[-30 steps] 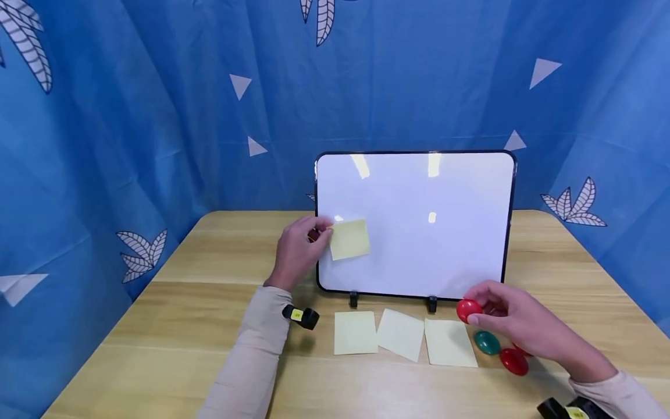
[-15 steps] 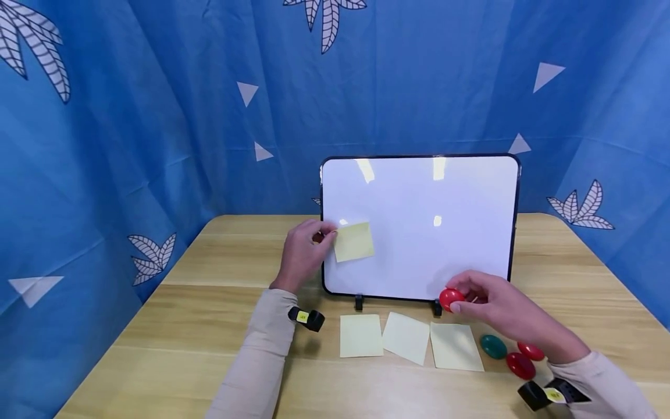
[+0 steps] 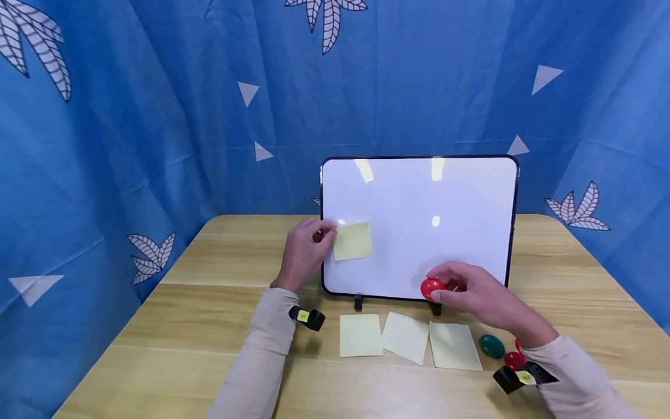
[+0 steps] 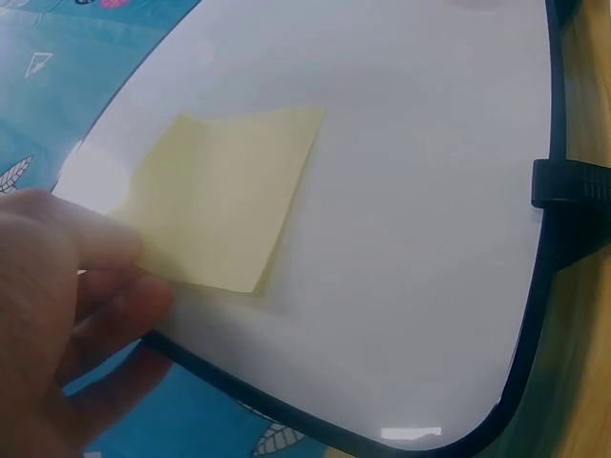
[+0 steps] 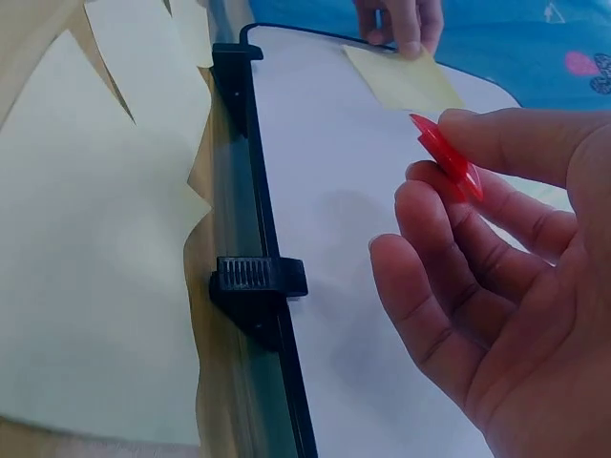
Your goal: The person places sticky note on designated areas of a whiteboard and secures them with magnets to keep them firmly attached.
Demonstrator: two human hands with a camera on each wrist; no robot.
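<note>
My left hand (image 3: 306, 253) pinches a pale yellow sticky note (image 3: 353, 241) by its left edge, over the left side of a whiteboard (image 3: 419, 203). In the left wrist view the note (image 4: 229, 200) lies close over the white surface, its near corner between thumb and fingers (image 4: 115, 239). My right hand (image 3: 478, 294) pinches a round red magnet (image 3: 431, 288) in front of the board's lower edge. From the right wrist view the magnet (image 5: 447, 157) is seen edge-on between thumb and fingertips, apart from the board.
Black clip feet (image 3: 358, 301) hold the board upright on the wooden table (image 3: 209, 326). Three sticky notes (image 3: 361, 336) lie in a row before it. A green magnet (image 3: 492, 346) and red magnets (image 3: 515, 360) sit at the right, partly behind the right wrist. A blue curtain (image 3: 419, 75) hangs behind.
My right hand has moved left and slightly up with the red magnet, from beside the green one to before the board's lower edge. The left hand stays at the note; the view shifted slightly.
</note>
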